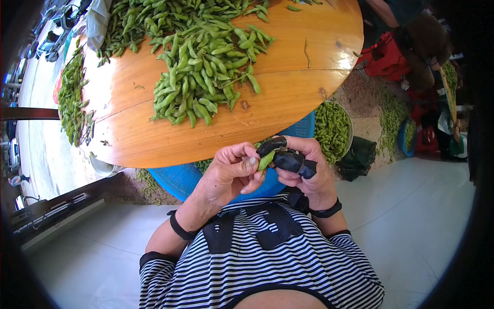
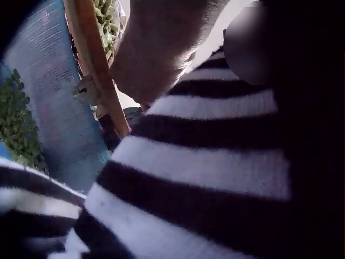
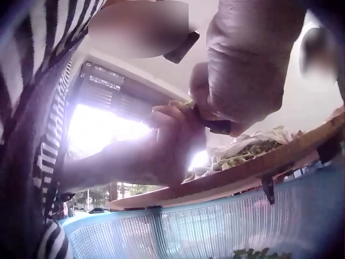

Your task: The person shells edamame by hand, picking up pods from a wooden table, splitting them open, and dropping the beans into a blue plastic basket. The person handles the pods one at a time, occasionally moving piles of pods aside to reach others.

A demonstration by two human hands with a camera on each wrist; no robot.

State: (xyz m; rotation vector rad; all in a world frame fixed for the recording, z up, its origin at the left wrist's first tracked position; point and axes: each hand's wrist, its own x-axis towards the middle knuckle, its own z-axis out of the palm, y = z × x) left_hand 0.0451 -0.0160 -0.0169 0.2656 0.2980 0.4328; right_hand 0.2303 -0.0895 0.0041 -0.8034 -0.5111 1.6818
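At the far left, a strip of green pods point(image 1: 72, 98) lay along the edge of the round wooden table point(image 1: 298, 77). Next to it sat a big heap of pods point(image 1: 206, 67).

Below the table edge, the left hand point(image 1: 229, 172) pinched one green pod point(image 1: 266, 160) between thumb and fingers. The right hand point(image 1: 301, 167) gripped the pod's other end, its fingers wrapped in dark covers point(image 1: 290, 160). Both hands held it up over the blue basket point(image 1: 180, 180), close to the striped shirt point(image 1: 262, 252).

The pod looked small and maybe slippery. If the covered fingers squeezed too hard or slid, the beans could pop out and miss the basket, landing on the floor.

Further right stood a bowl of green pods point(image 1: 333, 129), then a dark bag point(image 1: 360, 157). The table rim hung just above the hands, so lifting them could bump it.
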